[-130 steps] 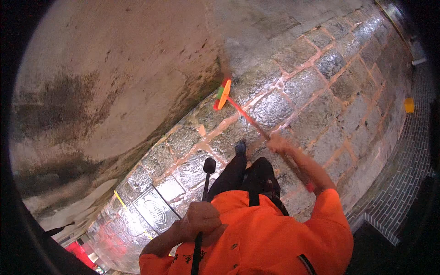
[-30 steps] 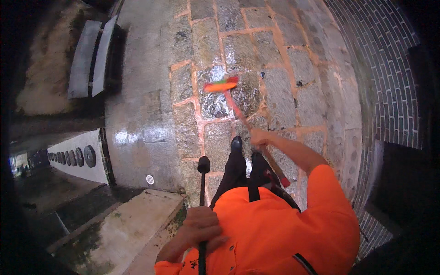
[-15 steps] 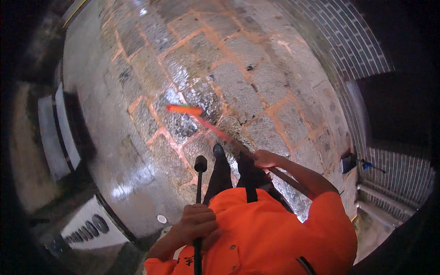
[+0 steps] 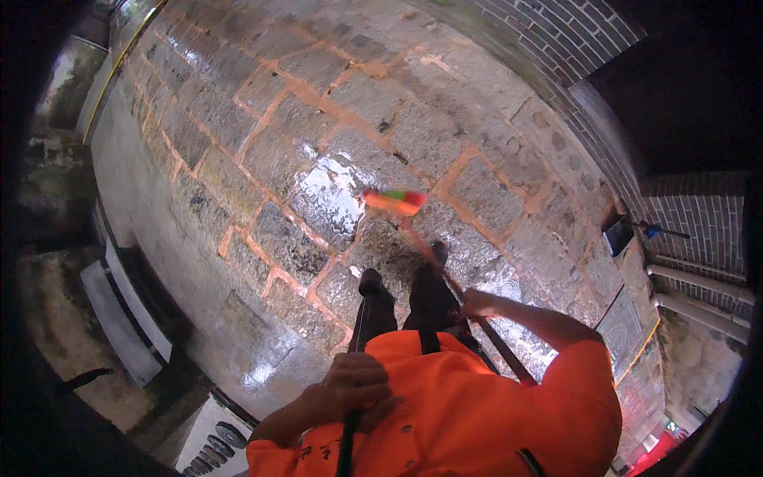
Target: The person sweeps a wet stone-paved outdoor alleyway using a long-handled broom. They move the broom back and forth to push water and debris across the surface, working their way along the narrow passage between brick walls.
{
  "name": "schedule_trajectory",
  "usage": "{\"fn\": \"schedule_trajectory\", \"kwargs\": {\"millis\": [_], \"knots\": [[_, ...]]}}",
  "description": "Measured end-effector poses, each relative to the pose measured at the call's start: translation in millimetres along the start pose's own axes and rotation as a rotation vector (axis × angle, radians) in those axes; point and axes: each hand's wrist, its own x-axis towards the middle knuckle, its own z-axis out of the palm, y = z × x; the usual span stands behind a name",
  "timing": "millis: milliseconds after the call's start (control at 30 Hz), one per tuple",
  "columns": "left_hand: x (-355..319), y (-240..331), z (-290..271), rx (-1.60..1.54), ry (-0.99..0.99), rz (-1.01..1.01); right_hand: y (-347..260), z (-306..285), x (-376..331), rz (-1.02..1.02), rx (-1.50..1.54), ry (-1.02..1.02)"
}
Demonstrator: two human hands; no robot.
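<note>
My right hand (image 4: 479, 304) is closed around the reddish handle of a broom (image 4: 395, 201). Its orange, red and green head lies on the wet stone paving ahead of my feet, slightly blurred. At my waist, my left hand (image 4: 354, 383) grips a thin black pole (image 4: 346, 445) held upright against my orange top. The pole's upper end runs over my dark left trouser leg, so its tip is hard to make out. Both dark shoes stand on the paving just behind the broom head.
A grey brick wall (image 4: 699, 226) runs along the right. Near its foot sits a black dustpan-like thing (image 4: 618, 234) with a dark handle. Pale slabs (image 4: 119, 322) line the left side. A white panel (image 4: 208, 437) with dark ovals stands lower left. Puddles (image 4: 330, 199) shine on the paving.
The broom head has swept to the right and slightly nearer my feet. My view has turned and moved along the paving. My right foot now shows forward, and the pole's knobbed end stands out less.
</note>
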Motion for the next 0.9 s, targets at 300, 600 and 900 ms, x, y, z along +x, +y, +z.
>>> {"fn": "schedule_trajectory", "kwargs": {"millis": [300,600,900], "knots": [[122,-9,50,0.027,-0.010,0.024,-17,-136,1,-0.140,0.078,-0.032],[162,-30,72,0.041,-0.002,-0.018,-34,-226,6,0.110,0.236,0.309],[204,-43,65,0.052,-0.067,-0.020,-42,-241,41,-0.126,0.196,-0.136]]}}
